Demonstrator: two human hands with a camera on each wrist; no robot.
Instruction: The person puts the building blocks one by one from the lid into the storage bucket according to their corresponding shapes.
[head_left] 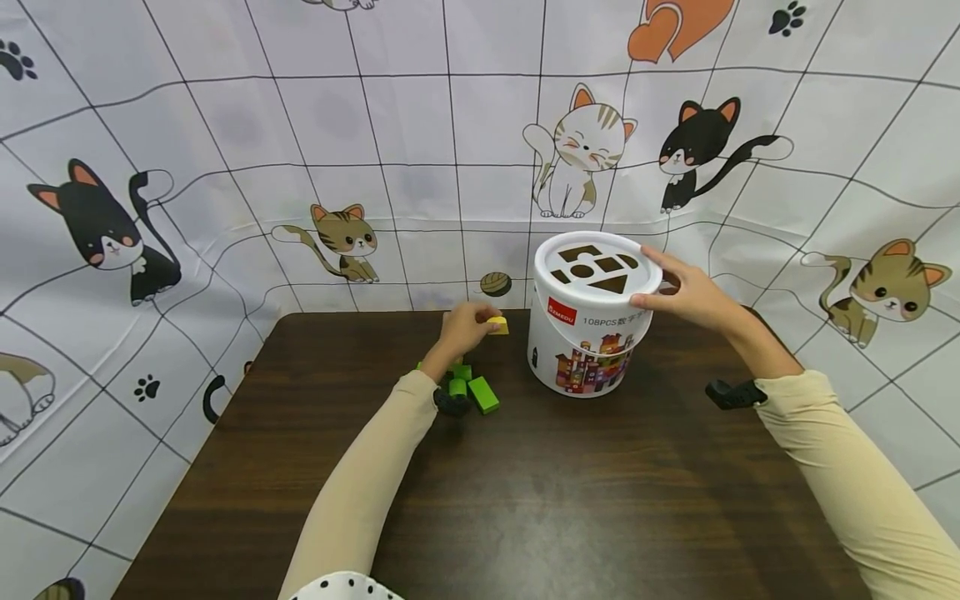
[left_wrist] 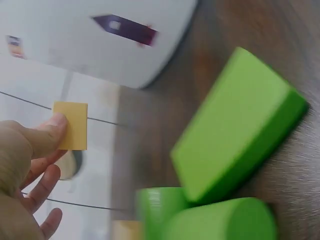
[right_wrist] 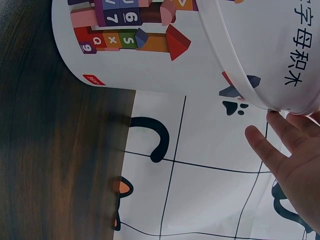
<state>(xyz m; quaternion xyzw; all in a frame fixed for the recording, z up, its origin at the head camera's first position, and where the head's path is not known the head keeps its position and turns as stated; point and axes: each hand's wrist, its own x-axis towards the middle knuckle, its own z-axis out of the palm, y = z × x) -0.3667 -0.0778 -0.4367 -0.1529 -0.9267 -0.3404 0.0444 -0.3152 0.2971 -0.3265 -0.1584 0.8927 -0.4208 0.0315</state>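
My left hand (head_left: 463,329) pinches a small yellow block (head_left: 498,326) between thumb and fingers, just left of a white bucket (head_left: 542,342). In the left wrist view the yellow block (left_wrist: 75,126) shows a flat rectangular face, and the other fingers are loosely bent. Below this hand lie several green blocks (head_left: 483,395), one rectangular and others rounded, partly hidden by the wrist. My right hand (head_left: 693,292) touches the right rim of the bucket's lid (head_left: 551,257) with thumb and fingers spread. Shape-cut holes run across the lid. In the right wrist view, extended fingers (right_wrist: 267,150) reach the rim.
The bucket stands upright near the back edge of a dark wooden table (head_left: 540,500). A white handle (head_left: 592,353) hangs across its front. A cat-printed cloth (head_left: 420,125) rises behind the table. Another yellowish block (left_wrist: 126,231) sits beside the green ones.
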